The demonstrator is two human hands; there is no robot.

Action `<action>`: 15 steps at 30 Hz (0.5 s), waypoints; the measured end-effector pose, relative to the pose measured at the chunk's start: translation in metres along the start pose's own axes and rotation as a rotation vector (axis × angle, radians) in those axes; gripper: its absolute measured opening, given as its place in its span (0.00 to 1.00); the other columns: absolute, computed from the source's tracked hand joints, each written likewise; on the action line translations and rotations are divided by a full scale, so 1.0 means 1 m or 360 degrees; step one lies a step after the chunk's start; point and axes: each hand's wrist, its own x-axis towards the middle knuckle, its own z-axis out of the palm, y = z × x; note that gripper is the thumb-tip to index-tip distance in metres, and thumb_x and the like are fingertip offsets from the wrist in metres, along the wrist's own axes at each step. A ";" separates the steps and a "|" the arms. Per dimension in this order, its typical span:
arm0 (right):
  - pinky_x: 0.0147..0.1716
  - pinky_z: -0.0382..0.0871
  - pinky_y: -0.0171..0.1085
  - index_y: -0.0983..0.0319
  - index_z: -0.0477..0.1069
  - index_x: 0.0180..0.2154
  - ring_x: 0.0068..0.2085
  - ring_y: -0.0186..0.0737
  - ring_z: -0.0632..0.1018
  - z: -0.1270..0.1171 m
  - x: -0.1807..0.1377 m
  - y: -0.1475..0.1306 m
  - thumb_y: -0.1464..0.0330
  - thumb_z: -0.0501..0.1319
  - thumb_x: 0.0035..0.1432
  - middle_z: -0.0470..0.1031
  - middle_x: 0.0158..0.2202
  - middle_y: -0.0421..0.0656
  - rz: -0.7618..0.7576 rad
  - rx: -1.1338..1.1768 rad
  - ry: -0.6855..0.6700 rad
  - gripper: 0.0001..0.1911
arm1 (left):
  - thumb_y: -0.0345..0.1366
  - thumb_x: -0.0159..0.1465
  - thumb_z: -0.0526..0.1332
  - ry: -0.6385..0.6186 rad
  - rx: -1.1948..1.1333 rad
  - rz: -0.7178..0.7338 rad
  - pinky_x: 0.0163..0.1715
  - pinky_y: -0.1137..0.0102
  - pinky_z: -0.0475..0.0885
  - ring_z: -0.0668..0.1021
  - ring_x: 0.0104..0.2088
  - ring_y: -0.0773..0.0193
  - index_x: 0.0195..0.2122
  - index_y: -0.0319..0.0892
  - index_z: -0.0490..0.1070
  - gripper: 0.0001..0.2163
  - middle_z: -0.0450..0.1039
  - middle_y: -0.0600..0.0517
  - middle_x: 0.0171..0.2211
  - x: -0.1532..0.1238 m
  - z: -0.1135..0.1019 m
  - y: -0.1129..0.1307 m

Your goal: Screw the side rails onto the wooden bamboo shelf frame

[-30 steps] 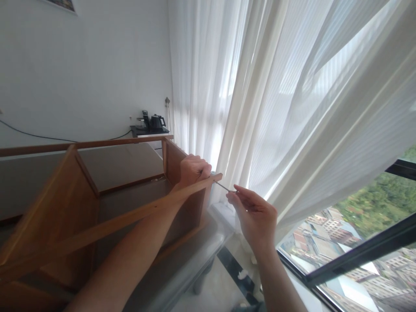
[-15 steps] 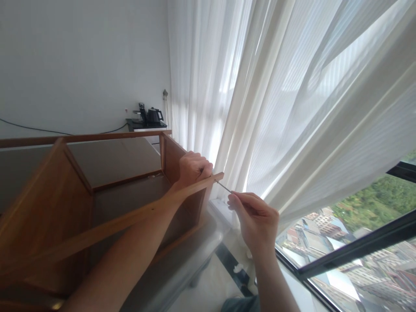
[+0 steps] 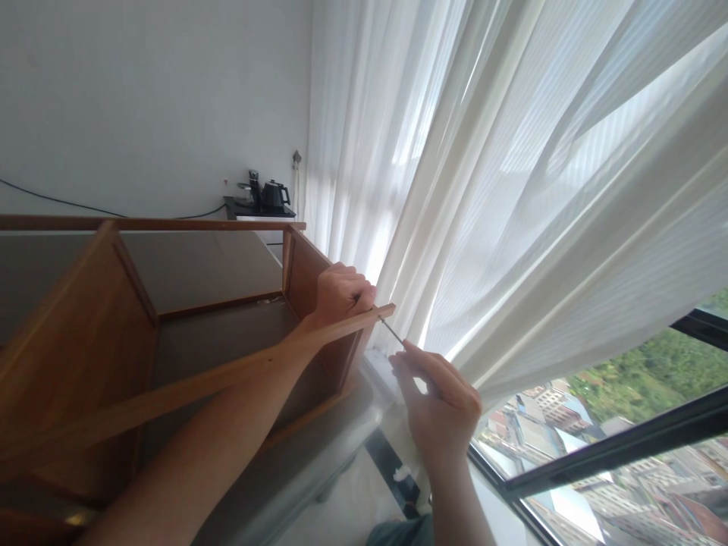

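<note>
A brown wooden furniture frame (image 3: 219, 384) with several panels lies before me. My left hand (image 3: 344, 290) is closed at the top of its right end panel (image 3: 310, 265), just behind the tip of the front rail; my forearm passes behind that rail. A thin metal hex key (image 3: 391, 331) runs from the rail's end to my right hand (image 3: 437, 387). The right fingertips are at the key's outer end, with a gap between thumb and curled fingers further back. What the key's tip sits in is too small to tell.
The frame rests on a greyish, smooth-covered surface (image 3: 346, 417). White curtains (image 3: 455, 189) hang close on the right, beside a dark-framed window (image 3: 614, 447). At the back, a black kettle (image 3: 275, 196) stands on a small cabinet (image 3: 255, 211). A cable runs along the wall.
My right hand has shifted slightly left and turned, its thumb lower and further from the index finger. My left hand keeps its grip. The camera view has moved slightly.
</note>
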 end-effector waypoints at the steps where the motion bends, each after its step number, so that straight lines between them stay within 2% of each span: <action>1: 0.33 0.81 0.35 0.55 0.82 0.46 0.32 0.37 0.84 -0.001 0.000 0.000 0.73 0.70 0.60 0.84 0.35 0.40 -0.0029 -0.0030 -0.0016 0.12 | 0.32 0.62 0.53 0.0002 -0.0003 0.0003 0.28 0.63 0.56 0.59 0.19 0.67 0.14 0.43 0.52 0.18 0.57 0.56 0.13 0.000 0.000 0.000; 6: 0.34 0.81 0.35 0.55 0.82 0.46 0.33 0.37 0.84 -0.006 -0.001 -0.002 0.73 0.68 0.61 0.84 0.37 0.40 -0.0104 -0.0143 -0.0089 0.12 | 0.31 0.61 0.54 0.0015 -0.0020 0.0011 0.28 0.63 0.55 0.58 0.19 0.67 0.15 0.43 0.51 0.18 0.56 0.56 0.12 0.001 0.000 0.001; 15: 0.37 0.81 0.34 0.54 0.81 0.48 0.36 0.36 0.85 -0.010 0.001 -0.005 0.72 0.69 0.62 0.85 0.37 0.38 -0.0009 -0.0085 -0.0140 0.13 | 0.33 0.65 0.54 -0.0002 -0.0016 0.0012 0.28 0.63 0.55 0.60 0.19 0.66 0.15 0.43 0.52 0.21 0.57 0.56 0.13 0.000 0.000 0.001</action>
